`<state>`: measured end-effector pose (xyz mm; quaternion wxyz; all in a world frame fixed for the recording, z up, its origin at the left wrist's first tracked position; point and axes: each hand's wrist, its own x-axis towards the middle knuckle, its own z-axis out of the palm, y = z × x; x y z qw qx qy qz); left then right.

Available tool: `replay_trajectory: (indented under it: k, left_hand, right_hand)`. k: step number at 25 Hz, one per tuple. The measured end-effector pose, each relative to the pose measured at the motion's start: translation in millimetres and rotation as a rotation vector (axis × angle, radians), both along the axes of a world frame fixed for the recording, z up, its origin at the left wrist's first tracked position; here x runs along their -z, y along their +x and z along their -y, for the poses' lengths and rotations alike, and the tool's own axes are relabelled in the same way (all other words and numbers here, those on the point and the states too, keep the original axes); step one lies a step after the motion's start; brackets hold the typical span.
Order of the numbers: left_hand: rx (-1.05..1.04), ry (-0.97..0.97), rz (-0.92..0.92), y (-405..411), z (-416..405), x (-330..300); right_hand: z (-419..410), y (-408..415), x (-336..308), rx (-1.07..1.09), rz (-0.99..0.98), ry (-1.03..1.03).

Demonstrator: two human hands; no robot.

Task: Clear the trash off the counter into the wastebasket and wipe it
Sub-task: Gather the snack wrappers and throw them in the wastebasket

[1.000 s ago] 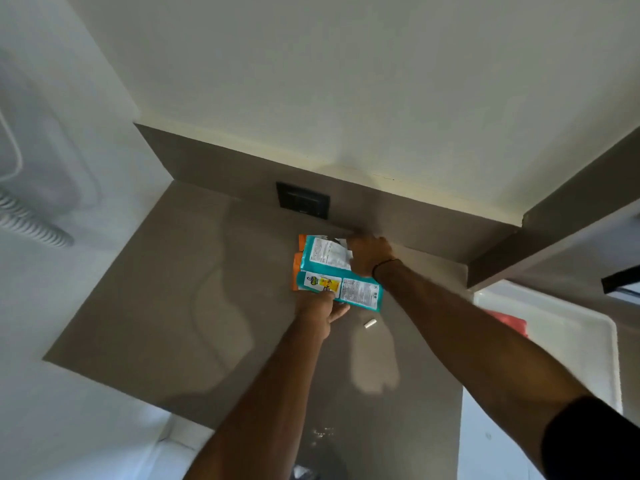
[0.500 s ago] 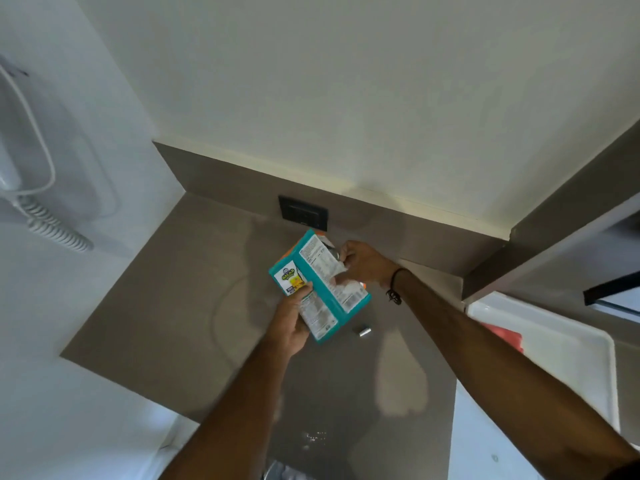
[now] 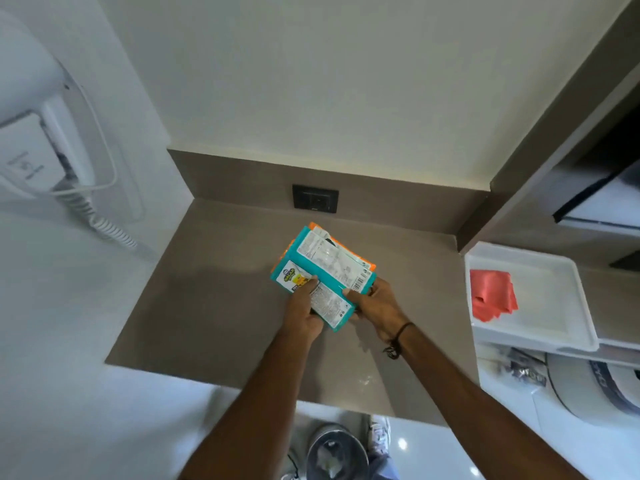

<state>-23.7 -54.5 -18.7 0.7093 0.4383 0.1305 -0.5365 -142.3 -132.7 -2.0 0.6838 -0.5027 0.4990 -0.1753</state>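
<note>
Teal and orange wrappers (image 3: 323,271), at least two, clamped by left hand (image 3: 304,315) and right hand (image 3: 375,306).

teal packet (image 3: 323,275), print too blurred to read

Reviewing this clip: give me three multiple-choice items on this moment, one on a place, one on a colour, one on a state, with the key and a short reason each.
1. Where does the red cloth lie?
A. in the white tray at the right
B. on the brown counter
C. in the wastebasket

2. What colour is the top wrapper in the stack?
A. purple
B. teal
C. black

3. How is the stack held?
A. by left hand and right hand
B. lying free
C. by one hand

Key: 1 A, the cloth rests inside the tray. 2 B, teal shows above orange edges. 3 A, both hands grip its near end.
</note>
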Motion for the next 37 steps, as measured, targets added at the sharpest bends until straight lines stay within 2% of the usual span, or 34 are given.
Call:
replay_trajectory:
  k: [2, 4, 5, 7, 8, 9, 10, 11, 13, 16, 19, 23, 26, 29, 33, 37]
  left_hand:
    - [-0.003, 0.022, 0.033, 2, -19, 3]
    - [-0.042, 0.115, 0.153, 6, -36, 6]
    - [-0.032, 0.252, 0.358, 9, -47, 11]
    - [0.086, 0.538, 0.974, 13, -76, 32]
    - [0.220, 0.587, 1.296, 12, -91, 45]
    - [0.424, 0.610, 1.536, 9, -105, 56]
    - [0.641, 0.650, 1.691, 7, -114, 67]
    - [0.812, 0.713, 1.773, 2, -120, 77]
    - [0.900, 0.783, 1.868, -3, -126, 89]
    - [0.859, 0.812, 1.999, -5, -126, 100]
    - [0.827, 0.823, 2.045, -3, -127, 109]
    - [0.767, 0.841, 2.107, -2, -125, 117]
    - [0.740, 0.853, 2.117, 2, -122, 128]
    - [0.717, 0.867, 2.135, 3, -122, 134]
    - [0.684, 0.870, 2.158, 3, -121, 134]
    - [0.698, 0.868, 2.139, 2, -120, 128]
  right_hand:
    - [-20, -9, 3, 0.030, -0.130, -0.129]
    - [-38, -25, 2, 0.091, -0.147, -0.256]
    - [-46, -36, -1, 0.104, -0.132, -0.298]
    - [-61, -64, -6, 0.084, -0.116, -0.298]
    - [-67, -79, -7, 0.059, -0.128, -0.278]
    - [-76, -94, -6, 0.029, -0.149, -0.259]
    - [-85, -108, -3, -0.009, -0.177, -0.244]
    - [-95, -123, 1, -0.048, -0.207, -0.228]
    - [-116, -146, 11, -0.117, -0.269, -0.209]
    - [-152, -180, 41, -0.158, -0.357, -0.192]
    - [-196, -208, 88, -0.165, -0.434, -0.178]
    - [-237, -215, 169, -0.112, -0.629, -0.116]
    - [-247, -205, 224, -0.068, -0.753, -0.006]
    - [-248, -194, 266, -0.131, -0.827, 0.111]
    - [-245, -184, 292, -0.167, -0.904, 0.198]
    - [-245, -181, 274, -0.151, -0.903, 0.133]
